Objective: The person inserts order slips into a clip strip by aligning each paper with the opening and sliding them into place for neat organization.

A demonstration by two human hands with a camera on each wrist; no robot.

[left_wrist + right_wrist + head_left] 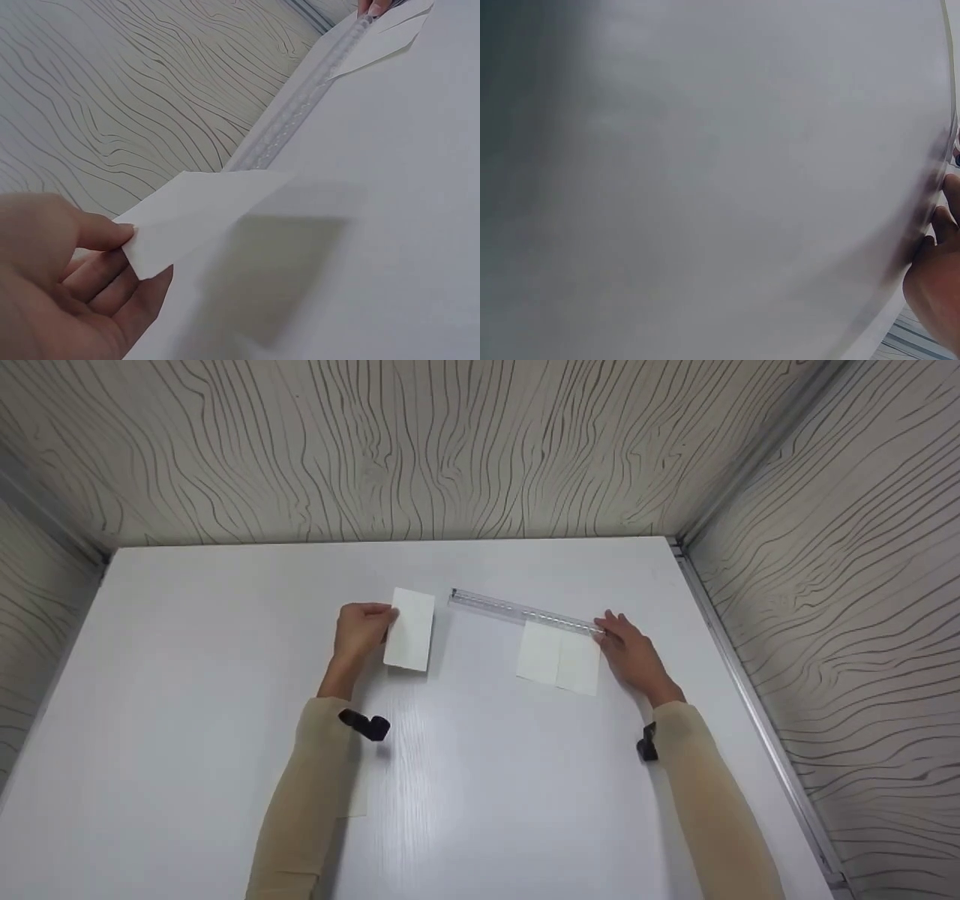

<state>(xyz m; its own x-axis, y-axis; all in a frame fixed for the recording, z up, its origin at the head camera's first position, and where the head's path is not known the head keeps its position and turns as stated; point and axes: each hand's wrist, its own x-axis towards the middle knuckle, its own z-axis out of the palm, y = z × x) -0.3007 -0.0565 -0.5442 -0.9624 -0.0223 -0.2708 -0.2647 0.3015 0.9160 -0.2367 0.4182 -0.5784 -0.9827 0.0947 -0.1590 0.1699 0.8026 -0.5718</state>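
My left hand (364, 630) pinches a small white piece of paper (409, 630) by its left edge, thumb on top. The paper is raised above the table and casts a shadow in the left wrist view. To the right, my right hand (630, 652) holds the right end of a clear plastic ruler (517, 611) between thumb and fingers. The ruler slants across the top edge of another paper (540, 656), which lies on the table with a line down its middle. Only part of the right hand shows at the right border of its own wrist view.
Another pale paper (356, 799) lies partly hidden under the left forearm. The white table (487, 780) meets a wood-grain patterned wall (420, 450) at the back. A metal rail (757, 705) runs along its right side, beside a second patterned wall.
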